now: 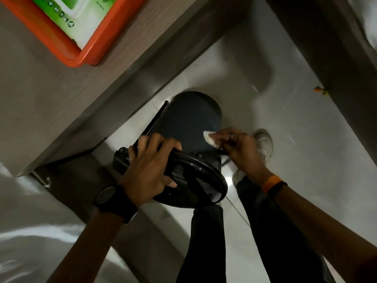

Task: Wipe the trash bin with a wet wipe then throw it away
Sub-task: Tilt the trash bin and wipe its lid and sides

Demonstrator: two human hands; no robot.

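A dark round trash bin (187, 119) stands on the pale floor beside a wooden table, its black lid (195, 180) nearest me. My left hand (152, 166), a black watch on its wrist, grips the bin's top rim and lid. My right hand (237, 148), with a ring and an orange wristband, presses a white wet wipe (210, 137) against the bin's side wall just below the rim.
An orange tray (85, 52) holding a green and white wipes pack (81, 19) sits on the wooden table (67, 94) at upper left. My dark trouser legs and a white shoe (264, 144) are close behind the bin. A wooden table leg (336, 58) runs along the right.
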